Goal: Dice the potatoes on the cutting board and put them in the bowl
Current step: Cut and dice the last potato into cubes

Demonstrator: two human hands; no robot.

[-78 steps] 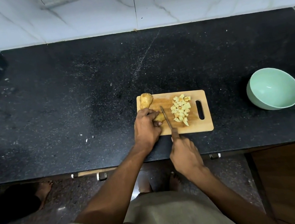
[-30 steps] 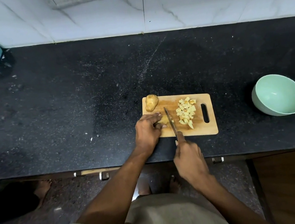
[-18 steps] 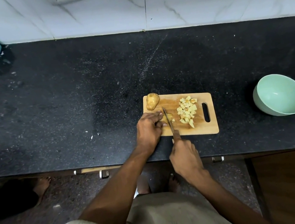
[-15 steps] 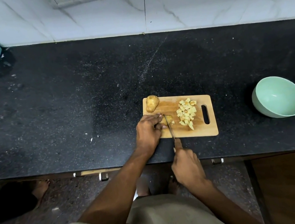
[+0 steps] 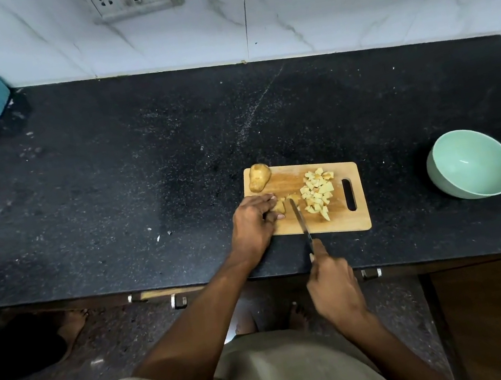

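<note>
Mid-dice here. The left hand (image 5: 253, 222) has its fingers (image 5: 269, 199) curled down over the last potato chunk (image 5: 279, 207) on the cutting board (image 5: 288, 183), and the right hand (image 5: 332, 282) is wrapped tight round the knife (image 5: 299, 218) handle. The blade runs near-to-far, just right of that chunk, so I'd guess the next slice goes leftward into it. The diced pile (image 5: 316, 193) sits further right, a whole potato (image 5: 258, 177) in the far-left corner. The bowl (image 5: 472, 164) is well off right on the table (image 5: 139, 176), nothing in it.
</note>
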